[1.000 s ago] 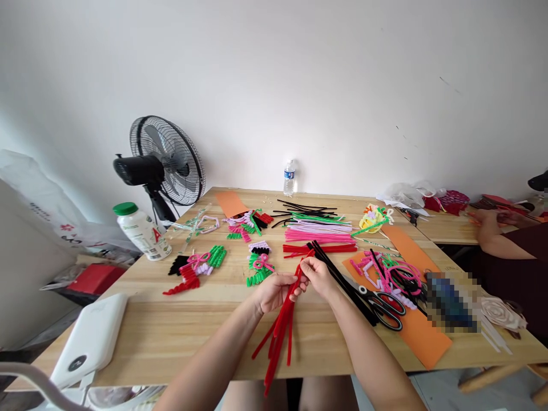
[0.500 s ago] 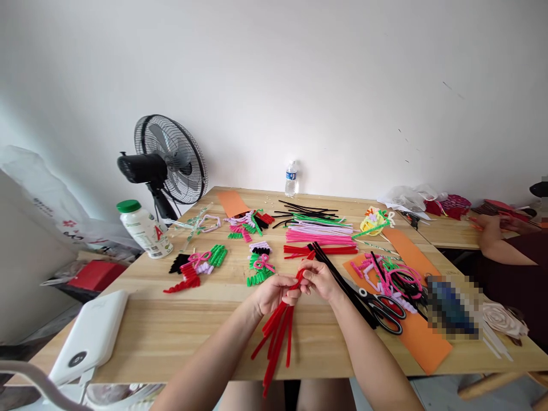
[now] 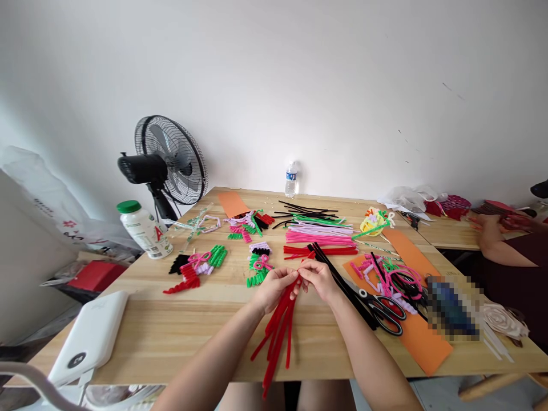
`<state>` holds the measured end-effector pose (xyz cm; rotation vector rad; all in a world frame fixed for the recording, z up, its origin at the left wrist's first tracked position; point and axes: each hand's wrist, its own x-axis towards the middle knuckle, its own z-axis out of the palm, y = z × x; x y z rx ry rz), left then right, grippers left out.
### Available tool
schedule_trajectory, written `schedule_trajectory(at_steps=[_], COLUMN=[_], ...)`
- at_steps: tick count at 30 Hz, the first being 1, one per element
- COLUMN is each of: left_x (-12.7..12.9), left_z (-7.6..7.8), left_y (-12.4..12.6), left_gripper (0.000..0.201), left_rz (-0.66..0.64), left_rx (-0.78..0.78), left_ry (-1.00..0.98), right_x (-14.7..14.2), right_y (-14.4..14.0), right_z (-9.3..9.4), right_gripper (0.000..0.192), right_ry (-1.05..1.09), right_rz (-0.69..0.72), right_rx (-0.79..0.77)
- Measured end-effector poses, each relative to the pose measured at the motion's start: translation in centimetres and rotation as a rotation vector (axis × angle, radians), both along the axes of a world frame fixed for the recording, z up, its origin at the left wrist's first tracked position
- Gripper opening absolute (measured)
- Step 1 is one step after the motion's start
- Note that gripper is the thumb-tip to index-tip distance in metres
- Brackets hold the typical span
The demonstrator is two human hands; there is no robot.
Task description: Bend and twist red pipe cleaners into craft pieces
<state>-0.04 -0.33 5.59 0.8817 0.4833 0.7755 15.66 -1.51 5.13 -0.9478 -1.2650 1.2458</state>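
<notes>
Pinching red stems [image 3: 280, 311] with left hand [image 3: 276, 287], likewise with right hand [image 3: 317, 279] — best to grip lightly, align far ends, avoid black stems [image 3: 342, 278] at right

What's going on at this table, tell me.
A person is holding a bunch of red pipe cleaners near the upper end, left hand and right hand meeting there; the loose ends fan out below. Pink pipe cleaners lie in a row beyond, and scissors rest to the right. Another person sits further right.
</notes>
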Motion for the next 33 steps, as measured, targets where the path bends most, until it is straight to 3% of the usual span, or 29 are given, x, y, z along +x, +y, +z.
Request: schedule_trajectory(at_steps=[2, 7, 16, 23, 27, 29, 33], left_x=[-0.1, -0.5, -0.4, -0.1, -0.7, -1.1, -1.9], left_z=[-0.1, 0.1, -0.5, -1.0, -0.6, -0.3, 0.1], left_y=[0.1, 0.3, 0.8, 0.6, 0.9, 1.0, 1.3], left_gripper=[0.025, 0.026, 0.029, 0.026, 0.018, 0.017, 0.02], left_rz=[0.011, -0.175, 0.063, 0.234, 0.407, 0.399, 0.25], left_rx=[0.003, -0.064, 0.026, 0.498, 0.855, 1.003, 1.165], left_ry=[0.016, -0.044, 0.117, 0.315, 0.439, 0.442, 0.439], right_x=[0.0, -0.3, -0.5, -1.1, -0.6, -0.3, 0.1], right_y=[-0.1, -0.4, -0.4, -0.8, -0.6, -0.6, -0.9], right_z=[0.1, 0.0, 0.8, 1.0, 0.8, 0.9, 1.5], right_gripper=[0.017, 0.017, 0.017, 0.026, 0.025, 0.024, 0.023], right_ry=[-0.032, -0.021, -0.175, -0.045, -0.001, 0.006, 0.063], right_rz=[0.014, 0.049, -0.031, -0.001, 0.004, 0.043, 0.181], right_rx=[0.02, 0.064, 0.053, -0.139, -0.214, -0.255, -0.346])
